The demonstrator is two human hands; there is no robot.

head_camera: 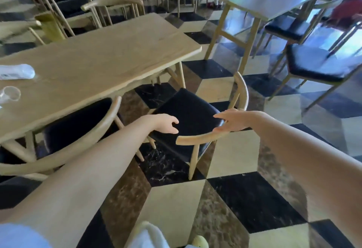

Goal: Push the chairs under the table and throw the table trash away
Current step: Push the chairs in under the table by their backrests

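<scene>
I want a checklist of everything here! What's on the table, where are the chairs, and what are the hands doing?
Surface: wooden table, mostly bare.
Job's things: pulled-out chair stands clear of the table; left chair partly tucked under.
Clutter: clear plastic bottle lying down and clear cup at the table's left edge.
Hands: right hand on the pulled-out chair's curved backrest; left hand open above its seat, holding nothing.
Cables: nothing seen.
Surroundings: checkered floor, more tables and chairs behind.

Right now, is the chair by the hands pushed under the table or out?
Out: the chair stands clear of the table, its seat fully showing.
</scene>
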